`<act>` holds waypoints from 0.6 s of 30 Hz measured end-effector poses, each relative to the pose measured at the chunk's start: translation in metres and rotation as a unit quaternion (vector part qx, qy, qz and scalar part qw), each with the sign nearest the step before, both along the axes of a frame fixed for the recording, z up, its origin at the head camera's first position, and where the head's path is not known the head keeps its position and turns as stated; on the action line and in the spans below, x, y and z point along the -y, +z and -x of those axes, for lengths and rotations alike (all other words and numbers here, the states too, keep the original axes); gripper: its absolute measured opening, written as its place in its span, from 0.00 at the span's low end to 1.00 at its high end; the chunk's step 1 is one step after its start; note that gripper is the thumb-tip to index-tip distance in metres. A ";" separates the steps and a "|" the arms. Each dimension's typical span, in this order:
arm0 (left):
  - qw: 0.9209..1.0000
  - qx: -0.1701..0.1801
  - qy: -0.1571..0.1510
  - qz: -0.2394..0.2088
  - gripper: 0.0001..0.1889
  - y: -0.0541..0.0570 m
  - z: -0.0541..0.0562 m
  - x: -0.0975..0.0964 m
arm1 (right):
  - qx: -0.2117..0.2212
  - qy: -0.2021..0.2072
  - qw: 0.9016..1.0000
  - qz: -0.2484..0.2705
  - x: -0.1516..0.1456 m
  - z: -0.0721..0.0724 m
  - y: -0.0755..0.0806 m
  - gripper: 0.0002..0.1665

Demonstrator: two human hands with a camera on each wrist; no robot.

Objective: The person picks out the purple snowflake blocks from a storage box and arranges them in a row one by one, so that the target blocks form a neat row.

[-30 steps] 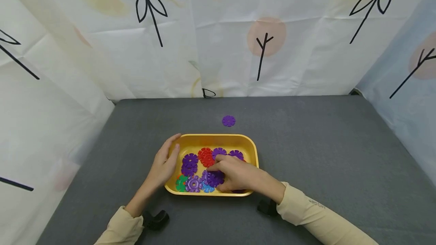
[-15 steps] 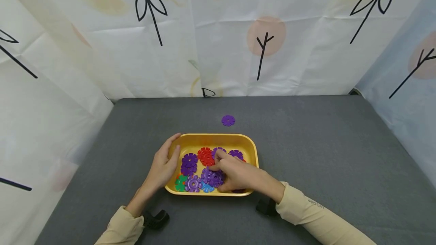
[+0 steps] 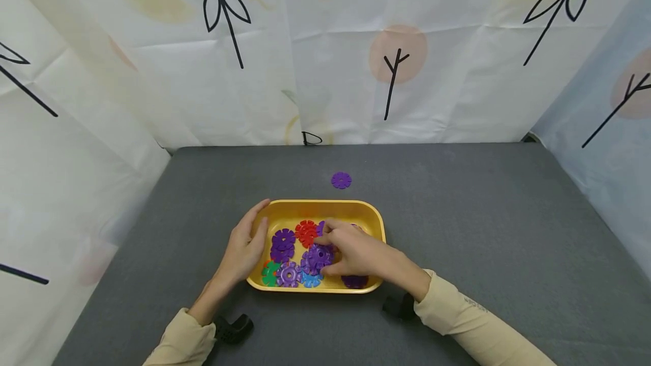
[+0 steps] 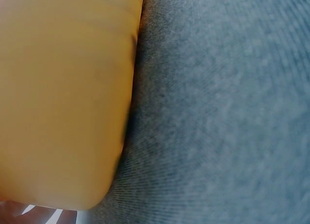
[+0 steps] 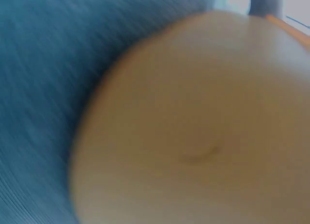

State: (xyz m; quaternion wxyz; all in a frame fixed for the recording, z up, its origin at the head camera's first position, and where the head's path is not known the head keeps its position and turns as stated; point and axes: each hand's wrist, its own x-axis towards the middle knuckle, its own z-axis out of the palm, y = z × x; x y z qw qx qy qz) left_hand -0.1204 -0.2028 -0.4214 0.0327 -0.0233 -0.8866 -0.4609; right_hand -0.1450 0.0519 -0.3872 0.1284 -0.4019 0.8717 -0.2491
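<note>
In the head view a yellow tray (image 3: 325,290) holds several flower-shaped plastic interlocking discs. My left hand (image 3: 246,247) holds the tray's left side, its thumb over the rim and its fingers along the outer wall. Inside the tray, my right hand (image 3: 358,250) pinches a purple interlocking disc (image 3: 320,255) between thumb and fingers. Around it lie red discs (image 3: 306,232), purple discs (image 3: 282,245), a lighter purple disc (image 3: 289,274), a green disc (image 3: 270,273), a blue disc (image 3: 311,280) and a dark purple disc (image 3: 354,281). The right hand hides some discs.
A single purple disc (image 3: 341,180) lies on the grey table (image 3: 458,202) beyond the tray. Patterned white cloth (image 3: 330,72) hangs behind and along the sides. The wrist views mostly show the tray's outer wall (image 4: 63,98) and the table cloth.
My right hand has shifted slightly away from me, with the purple disc between its fingers. The dark purple disc at the tray's near right corner now shows more. My left hand stays put.
</note>
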 end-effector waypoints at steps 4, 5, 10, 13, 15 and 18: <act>1.000 -0.020 -0.001 0.001 0.24 -0.001 0.000 0.000 | -0.017 -0.023 0.999 0.034 -0.009 0.010 0.015 0.33; 1.000 -0.027 -0.002 0.001 0.23 -0.001 0.000 0.000 | -0.017 -0.035 0.998 0.042 -0.012 0.013 0.019 0.33; 0.999 -0.049 0.002 0.002 0.23 -0.002 0.000 0.000 | -0.036 -0.088 0.993 0.071 -0.031 0.033 0.032 0.34; 0.999 -0.052 0.003 0.001 0.23 -0.001 0.000 -0.001 | -0.048 -0.112 0.989 0.081 -0.041 0.047 0.036 0.35; 0.999 -0.052 0.003 -0.001 0.23 0.000 0.000 -0.001 | -0.053 -0.130 0.987 0.083 -0.046 0.057 0.037 0.36; 0.999 -0.051 0.006 0.001 0.23 0.000 0.000 -0.002 | -0.054 -0.157 0.983 0.082 -0.052 0.072 0.037 0.37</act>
